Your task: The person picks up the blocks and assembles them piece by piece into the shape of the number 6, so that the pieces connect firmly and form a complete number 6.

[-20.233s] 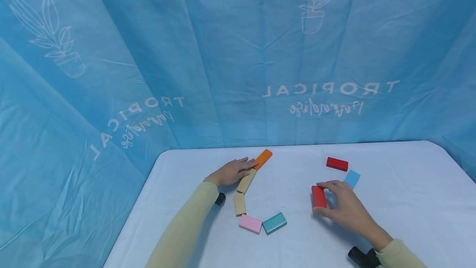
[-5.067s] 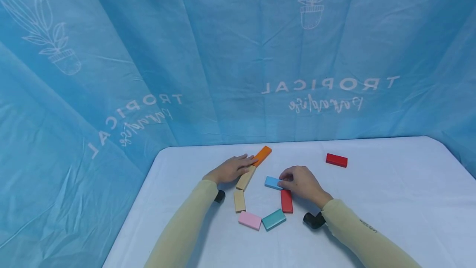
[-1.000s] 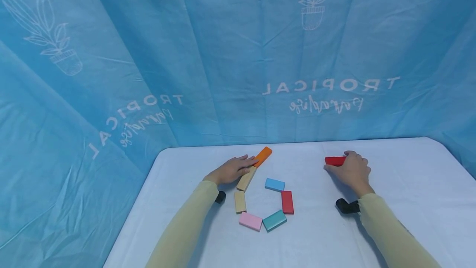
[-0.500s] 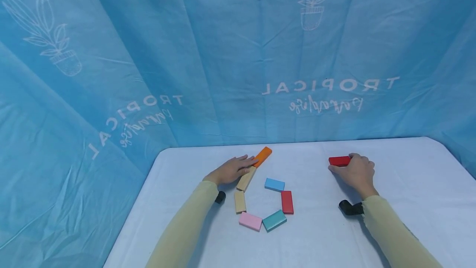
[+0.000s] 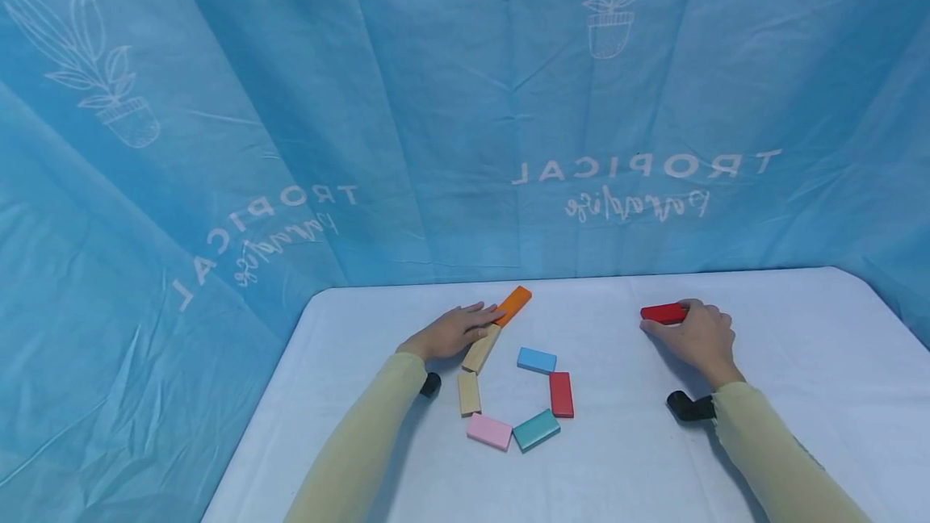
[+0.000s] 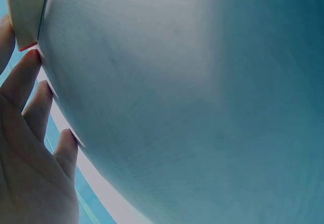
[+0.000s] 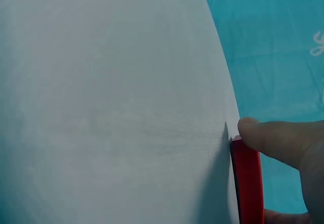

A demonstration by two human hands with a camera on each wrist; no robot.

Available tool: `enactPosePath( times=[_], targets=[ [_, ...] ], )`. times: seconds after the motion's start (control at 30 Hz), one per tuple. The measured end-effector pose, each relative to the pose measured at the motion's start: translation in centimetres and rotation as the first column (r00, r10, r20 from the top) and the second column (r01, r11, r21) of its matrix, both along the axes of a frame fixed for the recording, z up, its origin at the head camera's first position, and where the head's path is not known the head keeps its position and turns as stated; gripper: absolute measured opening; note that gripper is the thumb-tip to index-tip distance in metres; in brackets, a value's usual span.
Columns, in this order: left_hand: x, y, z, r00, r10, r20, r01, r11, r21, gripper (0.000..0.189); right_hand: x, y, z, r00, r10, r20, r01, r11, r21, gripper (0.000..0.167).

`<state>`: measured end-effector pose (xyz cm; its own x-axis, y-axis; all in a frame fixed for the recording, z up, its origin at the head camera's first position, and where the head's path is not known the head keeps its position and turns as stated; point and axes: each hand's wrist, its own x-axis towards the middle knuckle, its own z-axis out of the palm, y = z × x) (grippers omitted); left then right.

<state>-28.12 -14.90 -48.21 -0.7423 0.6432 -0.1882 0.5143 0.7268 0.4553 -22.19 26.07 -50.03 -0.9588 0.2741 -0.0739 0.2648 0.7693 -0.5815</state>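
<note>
My right hand [image 5: 695, 337] pinches a dark red block [image 5: 663, 313] between thumb and fingers near the table's back right; the block's narrow end faces the thumb [image 7: 273, 138] in the right wrist view. My left hand [image 5: 450, 332] rests with fingers extended over the join of an orange block [image 5: 515, 303] and a plain wooden block [image 5: 481, 349]. A second wooden block [image 5: 469, 394], a pink block [image 5: 490, 431], a teal block [image 5: 536, 430], a lighter red block [image 5: 561, 395] and a blue block [image 5: 537, 360] continue the curved line, which curls back inward at the blue one.
The blocks lie flat on a white-covered table [image 5: 639, 474]. Behind and to the left hangs a blue printed curtain [image 5: 450, 144]. A black wrist camera [image 5: 686, 407] sticks out beneath the right sleeve.
Since the oldest frame, the lighter red and blue blocks have joined the curve from the right. Within the last second, my right hand shifts slightly right with the dark red block; the left stays.
</note>
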Motion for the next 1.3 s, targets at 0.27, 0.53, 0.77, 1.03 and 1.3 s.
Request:
enactPosePath(
  times=[0.27,0.53,0.77,1.03,1.3],
  targets=[
    [0.1,0.0,0.1,1.000,0.005,0.004,-0.005,1.000,-0.007,0.050,0.4,-0.8,0.9,0.998,0.054,-0.021,-0.055,0.998,-0.014,0.090],
    [0.0,-0.1,0.1,1.000,-0.001,0.009,0.001,1.000,0.005,0.049,0.8,-2.7,2.0,0.990,0.115,-0.085,-0.118,0.993,-0.027,0.088],
    [0.0,-0.1,0.0,1.000,-0.004,0.008,0.004,1.000,0.004,0.050,1.5,-5.1,2.7,0.976,0.164,-0.146,-0.168,0.986,-0.013,0.084],
    [0.0,0.0,0.1,1.000,0.003,0.006,-0.003,1.000,-0.005,0.049,2.3,-8.0,3.3,0.955,0.221,-0.195,-0.223,0.975,0.015,0.081],
    [0.0,0.1,0.0,1.000,0.014,0.010,-0.014,1.000,-0.023,0.050,2.9,-10.7,3.3,0.935,0.289,-0.208,-0.293,0.956,0.010,0.078]
  ],
)
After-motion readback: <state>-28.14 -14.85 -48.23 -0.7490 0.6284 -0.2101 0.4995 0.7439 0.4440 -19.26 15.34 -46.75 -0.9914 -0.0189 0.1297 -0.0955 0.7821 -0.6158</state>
